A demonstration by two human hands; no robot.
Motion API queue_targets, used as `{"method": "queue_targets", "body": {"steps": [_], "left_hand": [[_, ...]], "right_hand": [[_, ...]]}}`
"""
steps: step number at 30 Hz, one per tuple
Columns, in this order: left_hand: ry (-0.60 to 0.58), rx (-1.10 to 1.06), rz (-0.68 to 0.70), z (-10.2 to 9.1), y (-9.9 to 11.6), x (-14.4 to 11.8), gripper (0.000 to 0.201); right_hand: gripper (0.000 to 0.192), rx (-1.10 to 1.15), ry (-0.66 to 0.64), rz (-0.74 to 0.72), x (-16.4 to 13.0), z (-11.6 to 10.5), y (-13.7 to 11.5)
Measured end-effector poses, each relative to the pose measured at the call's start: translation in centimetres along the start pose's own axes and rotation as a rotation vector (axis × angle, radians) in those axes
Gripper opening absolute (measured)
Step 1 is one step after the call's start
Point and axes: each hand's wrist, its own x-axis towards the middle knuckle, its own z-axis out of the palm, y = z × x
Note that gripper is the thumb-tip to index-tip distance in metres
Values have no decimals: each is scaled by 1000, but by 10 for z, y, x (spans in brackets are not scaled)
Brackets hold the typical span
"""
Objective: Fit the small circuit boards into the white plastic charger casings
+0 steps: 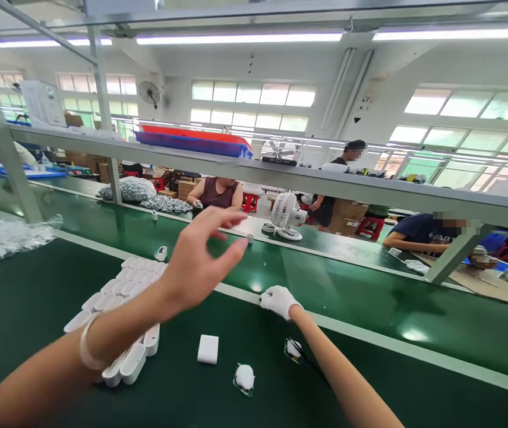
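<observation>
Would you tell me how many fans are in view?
2: a small white desk fan standing on the far side of the green belt, and a wall fan high up left. Others may be hidden.

Conveyor belt (369,309): dark green, pale edge strip. Cases (122,285), lower left: white. Right hand (279,300): white glove. Trays (191,139), upper centre: red, blue.

Honestly, nothing readable here. The white cases (122,300) stacked on the green belt (369,309) have no print I can make out, same for the small white box (208,349) and the two little bagged parts (245,378). The desk fan (286,215) shows no brand, and the red and blue trays (193,140) up on the shelf are plain. No signs or numbers on the walls either.
</observation>
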Motion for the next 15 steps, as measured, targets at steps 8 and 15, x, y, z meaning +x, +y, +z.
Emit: {"method": "queue_targets", "body": {"steps": [8,15], "left_hand": [[18,454,-294,90,-39,187,87],[-236,625,-399,120,-34,232,72]], "right_hand": [[41,56,-111,-152,-56,5,-8],[68,917,300,-317,-61,-75,-27]]}}
